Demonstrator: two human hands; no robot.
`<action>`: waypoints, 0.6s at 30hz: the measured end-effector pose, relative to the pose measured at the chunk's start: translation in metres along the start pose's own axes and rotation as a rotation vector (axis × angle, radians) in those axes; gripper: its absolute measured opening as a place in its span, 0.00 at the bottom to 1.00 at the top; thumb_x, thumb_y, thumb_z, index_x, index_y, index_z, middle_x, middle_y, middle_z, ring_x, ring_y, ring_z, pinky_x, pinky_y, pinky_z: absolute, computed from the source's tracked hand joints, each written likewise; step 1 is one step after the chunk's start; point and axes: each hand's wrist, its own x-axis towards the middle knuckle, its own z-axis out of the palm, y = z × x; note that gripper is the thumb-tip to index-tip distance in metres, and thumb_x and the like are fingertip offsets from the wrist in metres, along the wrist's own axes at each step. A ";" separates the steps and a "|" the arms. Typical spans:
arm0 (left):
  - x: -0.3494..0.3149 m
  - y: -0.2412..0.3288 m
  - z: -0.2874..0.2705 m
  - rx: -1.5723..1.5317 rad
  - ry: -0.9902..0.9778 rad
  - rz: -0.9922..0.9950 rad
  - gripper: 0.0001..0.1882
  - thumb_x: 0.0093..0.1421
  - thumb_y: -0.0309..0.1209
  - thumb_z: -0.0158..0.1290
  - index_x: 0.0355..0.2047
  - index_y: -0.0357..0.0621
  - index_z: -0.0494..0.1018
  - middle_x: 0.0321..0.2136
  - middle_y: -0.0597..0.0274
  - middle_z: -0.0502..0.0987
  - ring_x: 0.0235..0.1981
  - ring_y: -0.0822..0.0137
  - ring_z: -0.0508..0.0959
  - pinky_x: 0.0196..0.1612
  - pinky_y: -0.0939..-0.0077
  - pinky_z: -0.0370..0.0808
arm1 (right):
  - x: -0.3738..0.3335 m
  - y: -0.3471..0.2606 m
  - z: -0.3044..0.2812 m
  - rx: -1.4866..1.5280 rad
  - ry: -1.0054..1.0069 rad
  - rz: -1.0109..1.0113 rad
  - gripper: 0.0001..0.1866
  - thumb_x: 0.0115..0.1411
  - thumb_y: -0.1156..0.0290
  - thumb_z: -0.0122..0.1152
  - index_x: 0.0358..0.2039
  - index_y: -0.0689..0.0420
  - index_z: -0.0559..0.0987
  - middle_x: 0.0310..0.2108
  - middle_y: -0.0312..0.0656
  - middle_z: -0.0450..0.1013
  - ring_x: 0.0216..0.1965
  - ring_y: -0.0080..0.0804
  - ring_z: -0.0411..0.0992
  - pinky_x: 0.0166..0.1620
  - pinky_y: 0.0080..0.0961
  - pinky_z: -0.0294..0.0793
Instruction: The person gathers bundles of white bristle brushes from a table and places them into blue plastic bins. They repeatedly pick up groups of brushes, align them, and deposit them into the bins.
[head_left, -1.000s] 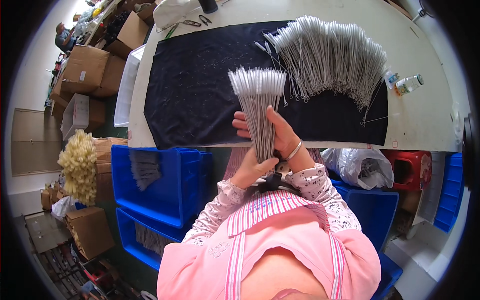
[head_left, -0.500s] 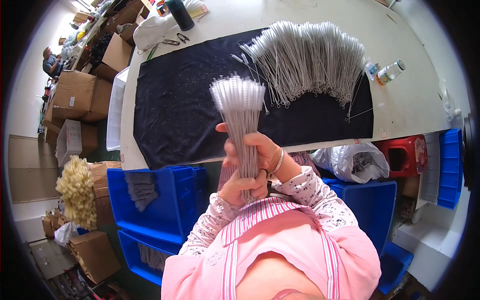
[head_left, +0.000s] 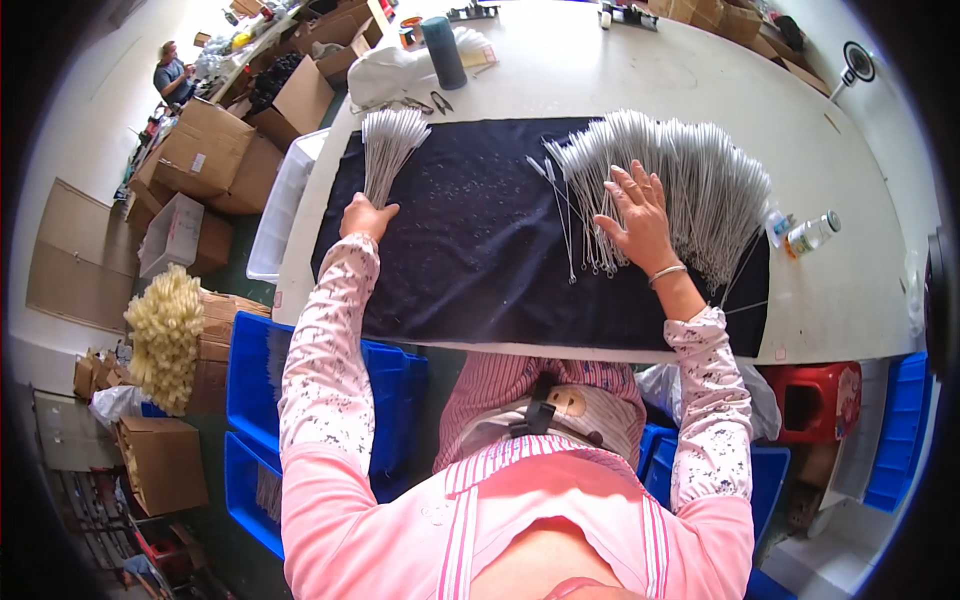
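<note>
My left hand (head_left: 368,217) is closed round the wire stems of a bundle of thin white-bristled brushes (head_left: 392,140), at the left end of a dark cloth (head_left: 470,270). The bristle ends point away from me and fan out slightly. On the right, my right hand (head_left: 640,215) is spread over a large pile of the same brushes (head_left: 705,180), fingers apart and holding nothing. Looped wire ends of the pile face me. A few loose brushes (head_left: 560,205) lie at the pile's left edge.
Small snips (head_left: 441,102) and a dark green cylinder (head_left: 444,55) stand or lie at the table's far left. A glass jar (head_left: 812,233) is right of the pile. Blue crates (head_left: 400,390) and a red stool (head_left: 815,400) sit below the near edge. Another person (head_left: 172,75) is far left.
The brush bundle, earlier held upright in both hands before my chest, is now at the cloth's left end in my left hand. My right hand has let go and moved to the pile.
</note>
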 end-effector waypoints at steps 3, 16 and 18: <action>0.030 0.002 0.000 0.099 0.052 -0.057 0.34 0.44 0.48 0.65 0.44 0.37 0.69 0.43 0.46 0.76 0.46 0.50 0.77 0.50 0.62 0.72 | 0.008 0.021 0.008 -0.014 -0.080 -0.053 0.31 0.54 0.47 0.58 0.52 0.56 0.73 0.61 0.40 0.60 0.68 0.41 0.44 0.67 0.45 0.38; 0.038 -0.002 0.023 0.400 -0.223 -0.166 0.58 0.40 0.71 0.53 0.61 0.37 0.56 0.61 0.48 0.59 0.62 0.49 0.59 0.62 0.53 0.57 | -0.016 0.058 0.037 0.150 -0.132 0.115 0.15 0.48 0.66 0.57 0.39 0.48 0.72 0.59 0.37 0.63 0.66 0.42 0.48 0.66 0.49 0.42; 0.041 0.000 0.017 0.364 -0.265 -0.189 0.59 0.40 0.71 0.53 0.62 0.37 0.55 0.61 0.48 0.58 0.63 0.49 0.58 0.63 0.55 0.56 | -0.017 0.060 0.038 0.148 -0.134 0.124 0.15 0.48 0.66 0.56 0.39 0.49 0.72 0.59 0.37 0.63 0.67 0.42 0.48 0.67 0.49 0.42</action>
